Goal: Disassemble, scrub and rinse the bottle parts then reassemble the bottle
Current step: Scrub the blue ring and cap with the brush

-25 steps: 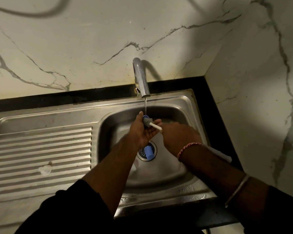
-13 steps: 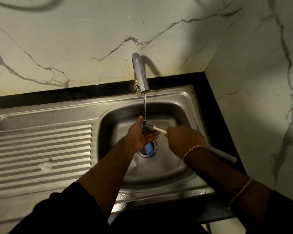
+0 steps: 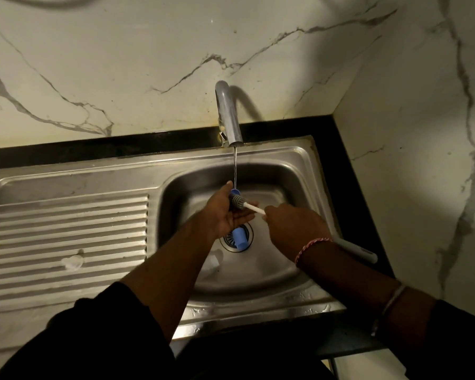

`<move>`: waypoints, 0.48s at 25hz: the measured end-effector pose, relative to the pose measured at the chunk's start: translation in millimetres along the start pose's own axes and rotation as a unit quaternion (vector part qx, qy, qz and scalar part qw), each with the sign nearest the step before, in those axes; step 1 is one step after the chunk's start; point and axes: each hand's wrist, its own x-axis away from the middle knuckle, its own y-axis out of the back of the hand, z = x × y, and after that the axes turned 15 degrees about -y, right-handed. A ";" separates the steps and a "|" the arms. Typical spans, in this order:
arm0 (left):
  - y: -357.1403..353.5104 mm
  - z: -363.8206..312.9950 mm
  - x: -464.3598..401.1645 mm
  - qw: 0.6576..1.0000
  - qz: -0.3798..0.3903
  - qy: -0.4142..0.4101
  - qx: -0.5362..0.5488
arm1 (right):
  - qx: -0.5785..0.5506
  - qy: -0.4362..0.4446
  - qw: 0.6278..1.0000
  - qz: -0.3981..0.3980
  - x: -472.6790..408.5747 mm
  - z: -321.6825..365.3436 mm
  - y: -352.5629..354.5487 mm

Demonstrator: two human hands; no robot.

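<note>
My left hand (image 3: 225, 212) holds a small blue bottle part (image 3: 234, 192) at its fingertips, under the thin water stream from the tap (image 3: 228, 116). My right hand (image 3: 294, 229) grips a white-handled brush (image 3: 254, 208). Its grey head (image 3: 236, 201) lies against the blue part and my left palm, and the handle's end sticks out past my right wrist. A blue cylindrical part (image 3: 239, 238) sits on the drain (image 3: 248, 244), partly hidden by my left hand. A pale clear piece (image 3: 212, 261) lies in the basin under my left forearm.
The steel sink (image 3: 299, 171) is set in a black counter in a marble corner, with a wall close on the right. The ribbed drainboard (image 3: 66, 229) on the left carries a small clear piece (image 3: 72, 262).
My right hand has drawn back to the right, baring more of the white handle between the two hands. My left hand stays under the running water.
</note>
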 end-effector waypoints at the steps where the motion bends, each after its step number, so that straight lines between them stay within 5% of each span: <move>1: 0.2 1.0 1.7 1.000 0.013 0.004 -0.006 | -0.006 -0.018 1.000 0.018 -3.0 -1.7 2.6; 3: -2.3 6.8 8.2 0.999 0.035 0.008 0.007 | -0.149 -0.086 0.978 0.121 -11.3 1.9 11.7; 4: -3.0 9.2 11.0 0.999 0.044 0.006 0.027 | -0.296 -0.159 0.916 0.217 -14.7 4.4 13.3; 6: -2.1 10.9 15.2 0.996 0.057 0.000 0.064 | -0.571 -0.303 0.639 0.418 -13.4 8.8 22.2; 7: -0.8 10.9 15.4 0.996 0.059 -0.001 0.072 | -0.619 -0.329 0.548 0.456 -13.4 8.4 20.2; 8: -0.2 11.1 14.1 0.996 0.052 -0.002 0.071 | -0.624 -0.327 0.538 0.463 -14.0 8.2 14.2; 9: -0.6 12.1 11.8 0.998 0.032 -0.007 0.058 | -0.585 -0.311 0.605 0.441 -12.8 9.8 8.5; 11: -4.1 13.4 7.8 0.999 -0.022 -0.019 0.017 | -0.340 -0.194 0.871 0.296 -8.9 12.8 -1.4; 12: -5.4 13.1 5.6 0.999 -0.042 -0.018 0.006 | -0.193 -0.113 0.953 0.203 -5.3 12.8 -5.9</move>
